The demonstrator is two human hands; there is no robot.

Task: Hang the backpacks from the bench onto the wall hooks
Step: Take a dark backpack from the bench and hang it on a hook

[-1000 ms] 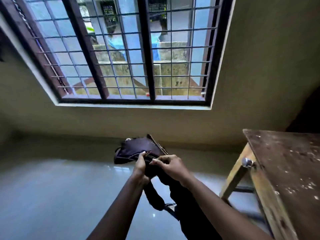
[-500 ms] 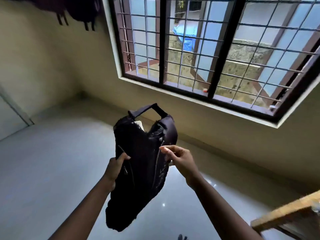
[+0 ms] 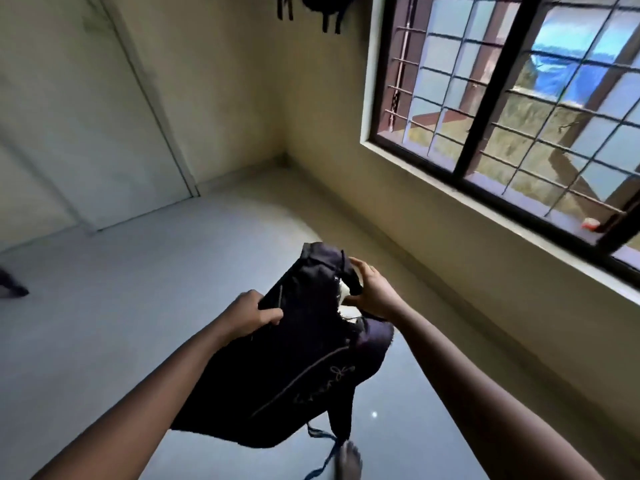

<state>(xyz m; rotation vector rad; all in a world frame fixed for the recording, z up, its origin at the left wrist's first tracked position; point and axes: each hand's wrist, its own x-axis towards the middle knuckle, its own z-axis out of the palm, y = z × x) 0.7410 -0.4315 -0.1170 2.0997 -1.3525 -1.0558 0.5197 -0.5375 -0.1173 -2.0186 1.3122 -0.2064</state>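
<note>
I carry a dark backpack point(image 3: 294, 368) in front of me above the floor, with both hands on its top. My left hand point(image 3: 247, 315) grips the fabric on the bag's left upper edge. My right hand point(image 3: 372, 289) curls round the top near the handle, where a bit of white lining shows. Straps dangle from the bag's underside. High on the wall at the top edge hang other dark backpacks point(image 3: 318, 5); only their lower parts and straps show, and the hooks are out of frame.
A barred window point(image 3: 512, 109) fills the right wall above a sill. A pale door point(image 3: 86, 133) stands on the left wall. The glossy floor point(image 3: 121, 323) stretches to the room's corner. My foot point(image 3: 348, 460) shows below the bag. A dark object point(image 3: 10, 285) sits at the left edge.
The view has swung left, away from the bench, toward the corner with the hanging bags. My right hand has shifted up to the bag's top; the bag now tilts flatter.
</note>
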